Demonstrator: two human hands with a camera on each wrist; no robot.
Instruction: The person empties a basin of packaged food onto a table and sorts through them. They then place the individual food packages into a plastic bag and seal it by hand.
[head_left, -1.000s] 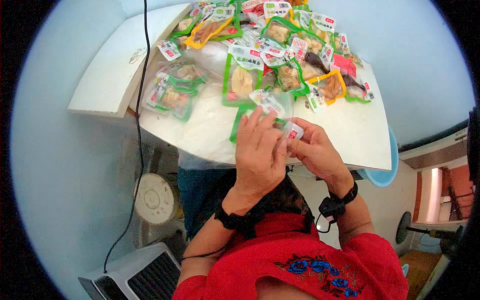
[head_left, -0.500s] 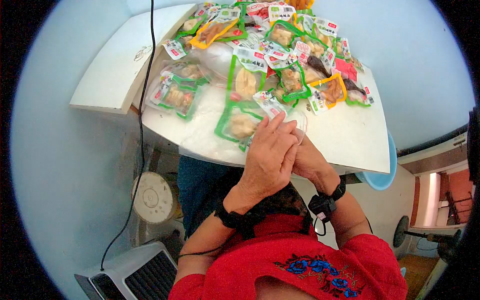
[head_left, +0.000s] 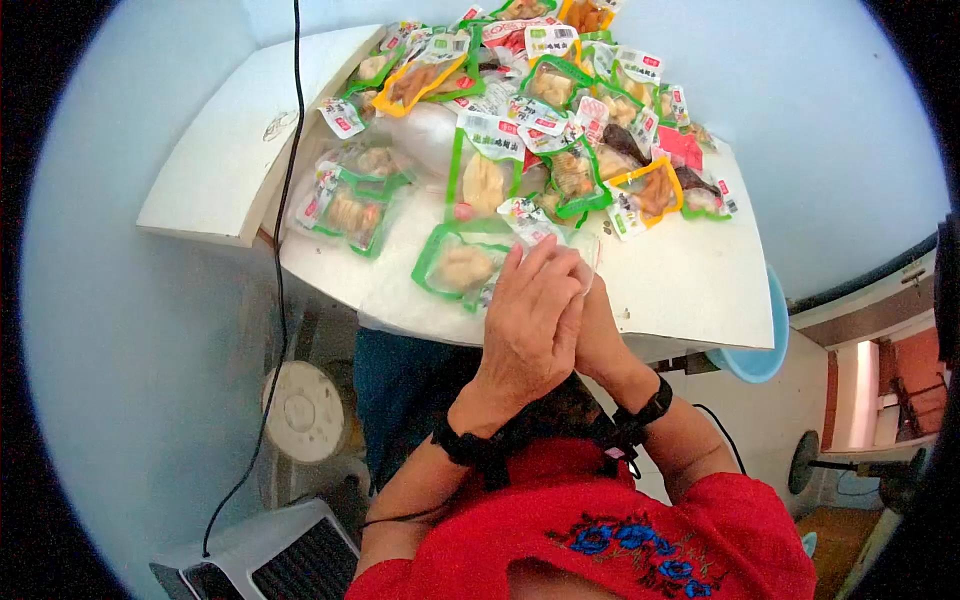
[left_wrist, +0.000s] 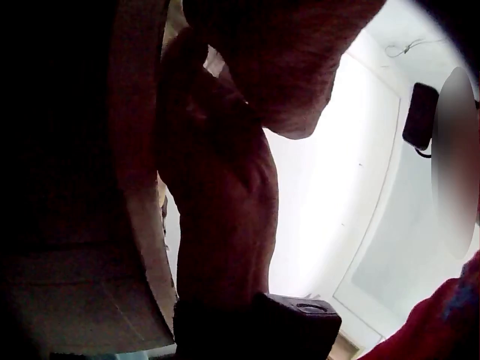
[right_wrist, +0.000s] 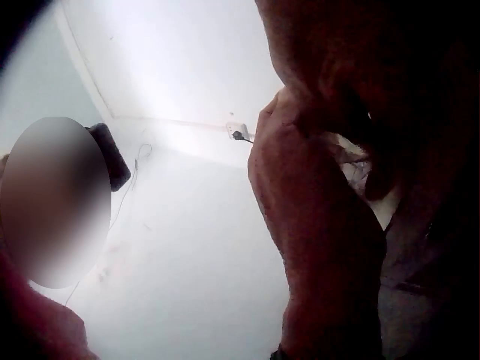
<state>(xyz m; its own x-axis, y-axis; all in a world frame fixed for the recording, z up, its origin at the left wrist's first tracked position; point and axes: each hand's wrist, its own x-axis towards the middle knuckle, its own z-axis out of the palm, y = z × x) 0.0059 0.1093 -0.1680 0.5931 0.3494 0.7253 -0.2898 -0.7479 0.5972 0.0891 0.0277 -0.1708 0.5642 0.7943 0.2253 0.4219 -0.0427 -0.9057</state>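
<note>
In the head view, my left hand point(head_left: 528, 325) lies with its fingers fairly straight over my right hand point(head_left: 597, 335), at the table's front edge. The right fingers are hidden behind it. Just left of the fingertips is a green-edged packet point(head_left: 465, 268) with pale food inside, flat on the table. A white-labelled packet end point(head_left: 530, 218) and clear film point(head_left: 582, 248) show above and beside the fingers. Whether either hand grips them is hidden. Both wrist views are dark and show the hands close together, without a clear held item.
A heap of food packets point(head_left: 570, 90) covers the back of the white table point(head_left: 690, 285). Two packets point(head_left: 352, 212) lie at the left. A black cable point(head_left: 283, 250) hangs at the left, over a raised white board point(head_left: 240, 130). A blue basin point(head_left: 755, 352) stands below the right edge.
The right hand, earlier pinching a white packet corner in view, has gone behind the left. The green-edged packet has shifted left, out from under the left hand, and more of it shows.
</note>
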